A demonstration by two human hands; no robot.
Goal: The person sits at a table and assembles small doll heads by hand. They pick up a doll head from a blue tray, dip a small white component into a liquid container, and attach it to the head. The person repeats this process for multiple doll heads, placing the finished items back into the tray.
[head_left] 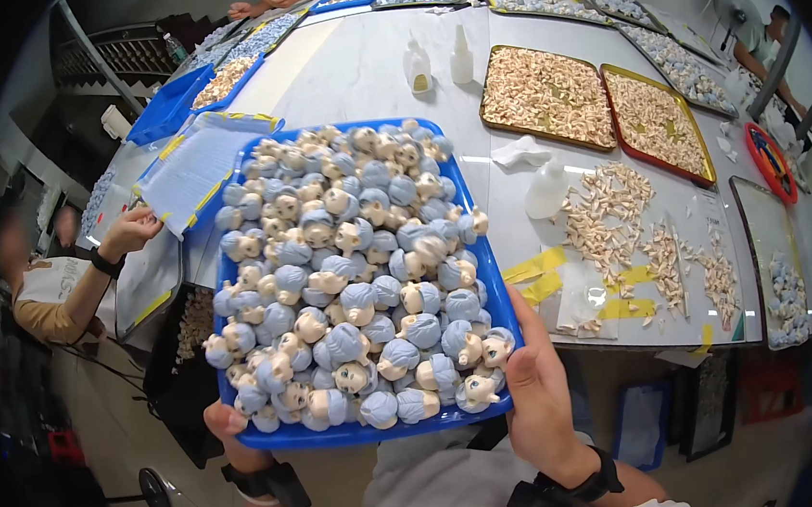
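A blue plastic tray (364, 433) is held up in front of me between both hands, tilted slightly. Heaped in it are many small doll heads (370, 286) with light blue hair and painted eyes. My left hand (225, 426) grips the tray's near left corner, its thumb over the rim and the other fingers mostly hidden below. At the near right corner, my right hand (542, 391) is closed on the tray's side, thumb against the wall. Both wrists wear dark bands. The tray covers the table's near left part.
Trays of small beige parts (546, 91) lie on the white table (333, 76), right of two squeeze bottles (417, 67). Loose beige parts (610, 207) are piled by a white bottle (547, 189) and yellow tape (535, 266). A co-worker's hand (129, 234) is close on the left, beside an inclined blue tray (196, 170).
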